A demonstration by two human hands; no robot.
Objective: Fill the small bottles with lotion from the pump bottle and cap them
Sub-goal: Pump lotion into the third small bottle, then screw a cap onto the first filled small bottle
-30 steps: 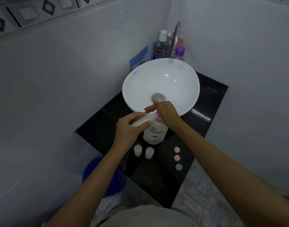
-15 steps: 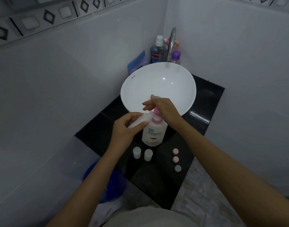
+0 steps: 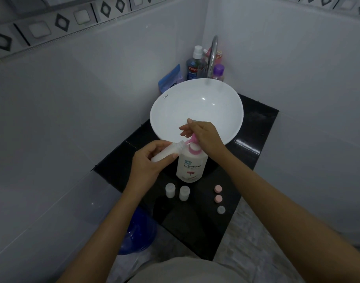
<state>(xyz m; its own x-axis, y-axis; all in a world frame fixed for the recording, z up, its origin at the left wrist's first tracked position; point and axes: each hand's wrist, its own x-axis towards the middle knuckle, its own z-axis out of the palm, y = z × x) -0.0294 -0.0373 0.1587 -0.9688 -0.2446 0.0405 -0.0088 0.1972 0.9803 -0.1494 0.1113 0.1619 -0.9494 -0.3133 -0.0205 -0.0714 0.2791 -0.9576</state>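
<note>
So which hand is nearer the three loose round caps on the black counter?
Right. The right hand is on the pump above and behind the caps; the left hand holds a small white bottle farther to their left.

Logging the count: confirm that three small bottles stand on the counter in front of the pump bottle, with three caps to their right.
Wrong: the head view shows two small bottles on the counter before the pump bottle; the third is in the left hand. The three caps are correct.

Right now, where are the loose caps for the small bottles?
In the head view, the three caps lie in a short row on the black counter, right of the two standing small bottles and below-right of the pump bottle.
</note>
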